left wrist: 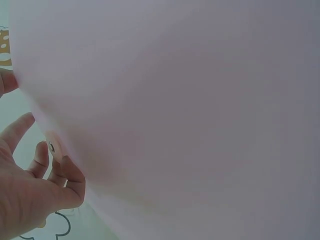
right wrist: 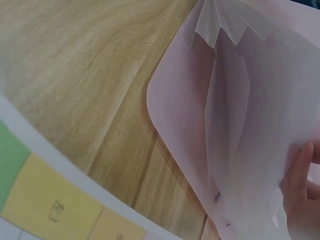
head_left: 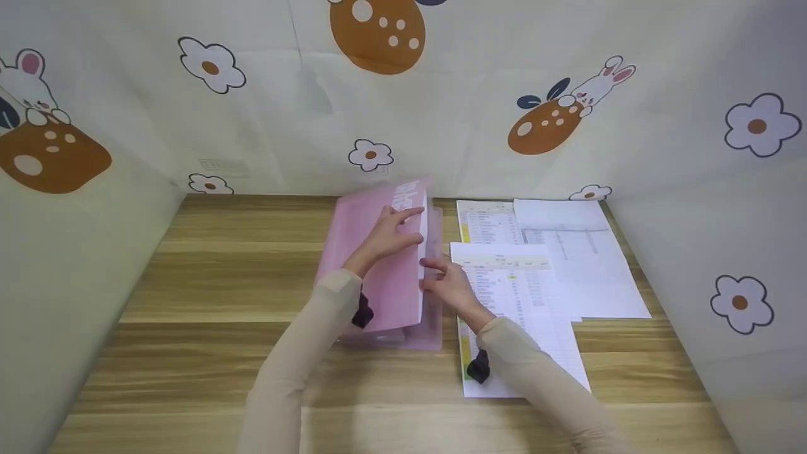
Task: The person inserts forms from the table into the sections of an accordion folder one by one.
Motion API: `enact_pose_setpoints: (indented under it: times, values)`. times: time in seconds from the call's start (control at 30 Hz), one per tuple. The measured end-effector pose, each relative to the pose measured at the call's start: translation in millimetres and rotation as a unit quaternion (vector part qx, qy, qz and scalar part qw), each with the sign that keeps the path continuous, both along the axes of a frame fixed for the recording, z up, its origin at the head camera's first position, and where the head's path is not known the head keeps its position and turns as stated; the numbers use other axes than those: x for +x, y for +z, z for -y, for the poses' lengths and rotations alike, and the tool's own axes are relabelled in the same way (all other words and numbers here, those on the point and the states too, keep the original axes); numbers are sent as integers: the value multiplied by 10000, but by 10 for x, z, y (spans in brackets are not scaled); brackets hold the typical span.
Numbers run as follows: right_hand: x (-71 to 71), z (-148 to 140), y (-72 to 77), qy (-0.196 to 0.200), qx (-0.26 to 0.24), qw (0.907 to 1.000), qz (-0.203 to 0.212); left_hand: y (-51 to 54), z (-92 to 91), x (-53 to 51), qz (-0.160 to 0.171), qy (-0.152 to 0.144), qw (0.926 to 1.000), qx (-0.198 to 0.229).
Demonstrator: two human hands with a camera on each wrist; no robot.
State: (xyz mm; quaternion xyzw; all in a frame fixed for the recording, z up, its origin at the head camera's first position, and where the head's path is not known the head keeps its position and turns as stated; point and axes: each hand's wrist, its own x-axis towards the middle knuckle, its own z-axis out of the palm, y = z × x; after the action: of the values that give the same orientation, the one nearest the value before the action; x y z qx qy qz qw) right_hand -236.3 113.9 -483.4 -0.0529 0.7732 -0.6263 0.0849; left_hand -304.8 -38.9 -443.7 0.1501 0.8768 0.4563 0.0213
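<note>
Left wrist view crops the folder (left wrist: 190, 120); print on papers (head_left: 504, 302) is unreadable.

Flower-printed curtain (head_left: 441, 113) around a wood-grained tabletop (head_left: 220, 290)

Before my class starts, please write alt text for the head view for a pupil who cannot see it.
A person's left hand and right hand touch the edge of the raised cover of a pink folder on a wood-grain table. Overlapping printed sheets lie to the right; behind is a pale backdrop with rabbits and flowers.
</note>
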Motion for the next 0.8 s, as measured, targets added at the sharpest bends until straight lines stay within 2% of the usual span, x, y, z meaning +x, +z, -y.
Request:
enact_pose_setpoints:
  times: [0.37, 0.43, 0.6, 0.67, 0.8]
  values:
    - [-58, 30, 0, 41, 373, 9993, 63, -15, -19, -13, -90, 47, 9999, -91]
    - [-29, 35, 65, 104, 371, 9992, 89, -22, -21, -15, -112, 43, 9999, -103]
    - [-33, 24, 51, 190, 338, 9992, 103, -26, -26, -17, -75, 49, 9999, -133]
    - [-74, 9, -33, 164, 365, 9992, 44, -24, -26, -20, -49, 58, 9999, -149]
    - [-85, -21, -37, 131, 408, 9991, -10, -25, -20, -25, -56, 54, 9999, -133]
